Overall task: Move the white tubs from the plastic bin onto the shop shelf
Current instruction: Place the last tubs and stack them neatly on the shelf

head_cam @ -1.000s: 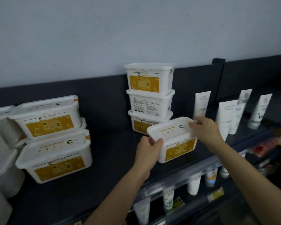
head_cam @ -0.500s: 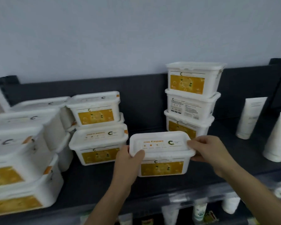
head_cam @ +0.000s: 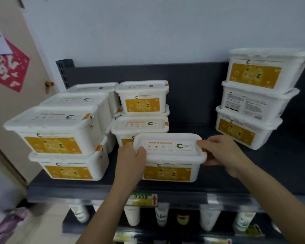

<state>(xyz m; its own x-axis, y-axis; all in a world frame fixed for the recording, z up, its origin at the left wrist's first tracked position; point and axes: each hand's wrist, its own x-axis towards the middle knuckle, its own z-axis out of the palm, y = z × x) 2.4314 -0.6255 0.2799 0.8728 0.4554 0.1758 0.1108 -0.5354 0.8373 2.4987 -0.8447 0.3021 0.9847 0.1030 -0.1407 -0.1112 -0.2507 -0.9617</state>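
Note:
A white tub (head_cam: 169,156) with a yellow label sits at the front middle of the dark shop shelf (head_cam: 280,166). My left hand (head_cam: 130,161) grips its left end, thumb over the lid rim. My right hand (head_cam: 218,152) grips its right end the same way. Right behind it stand two stacked tubs (head_cam: 142,110). A larger group of stacked tubs (head_cam: 60,136) fills the shelf's left part. A stack of three tubs (head_cam: 253,99) stands at the back right. The plastic bin is out of view.
Bare shelf lies between the held tub and the right stack. A lower shelf holds several tubes (head_cam: 209,219) and a price tag (head_cam: 144,199). A door (head_cam: 11,106) with a red paper decoration stands at the left.
Both hands have carried the tub leftward along the shelf, from beside the three-tub stack to in front of the two stacked tubs. My view has swung left with it.

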